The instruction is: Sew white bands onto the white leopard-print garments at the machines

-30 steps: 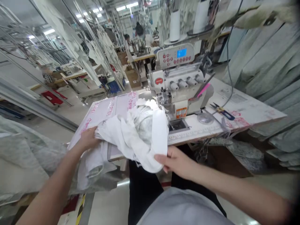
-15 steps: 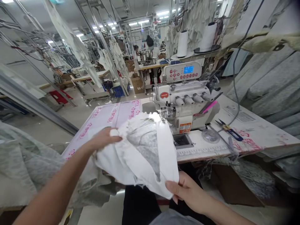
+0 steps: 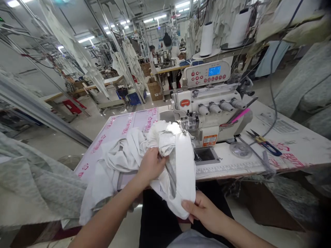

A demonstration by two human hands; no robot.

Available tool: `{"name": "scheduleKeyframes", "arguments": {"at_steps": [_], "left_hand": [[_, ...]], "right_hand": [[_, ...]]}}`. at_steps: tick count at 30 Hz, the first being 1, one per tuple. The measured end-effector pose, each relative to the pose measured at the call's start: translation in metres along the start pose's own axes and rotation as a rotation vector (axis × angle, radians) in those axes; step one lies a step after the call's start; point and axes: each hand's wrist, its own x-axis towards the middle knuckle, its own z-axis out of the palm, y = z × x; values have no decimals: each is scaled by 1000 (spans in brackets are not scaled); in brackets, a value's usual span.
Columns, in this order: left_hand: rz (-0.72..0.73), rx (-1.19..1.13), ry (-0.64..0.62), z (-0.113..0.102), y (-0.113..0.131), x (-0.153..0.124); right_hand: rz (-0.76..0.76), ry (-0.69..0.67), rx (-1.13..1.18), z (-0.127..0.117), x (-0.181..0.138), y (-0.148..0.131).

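Left hand (image 3: 151, 166) closes around a bunched fold of a white knit garment (image 3: 178, 172), while the right hand (image 3: 205, 214) pinches its lower edge between thumb and fingers, so the cloth is held in a loose mass over the front edge of the worktop (image 3: 292, 119). A wide, smooth band runs down one side of the garment, but how much of it is sewn cannot be told from here. Its top fold lies just in front of the steel presser foot (image 3: 187, 122); whether any cloth sits beneath is hidden. Behind stands a cream overlock sewing machine (image 3: 209, 119). To the right lie blue-handled thread snips (image 3: 265, 144) and a clear round plastic disc (image 3: 240, 150), with a heap of grey mottled fabric (image 3: 36, 182) at far left.
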Motion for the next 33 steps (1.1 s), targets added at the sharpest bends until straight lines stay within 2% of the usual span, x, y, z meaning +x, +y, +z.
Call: {"name": "scheduleKeyframes", "arguments": {"at_steps": [2,5,8,10,16,22,26,33], "left_hand": [[-48,-48,-44,0,-4,-5],[-58,-133,-58,-30,-17,-3],[-25,-51,58,-58,-19,-2],[6,8,122,-64,-15,-2],[27,44,-32,-50,-15,-2],[49,76,89,-46,-17,13],[39,98,173,-46,-17,32],[51,103,281,-50,-23,71]], "right_hand": [[-6,-12,-24,-2,-3,-3],[5,-26,-62,-3,-6,-3],[13,-30,-79,-1,-5,-5],[3,-28,-100,1,-4,-11],[47,23,-196,6,-5,-23],[36,83,-228,-11,9,-21],[71,112,-303,-26,23,-32],[39,121,-314,-48,48,-48]]}}
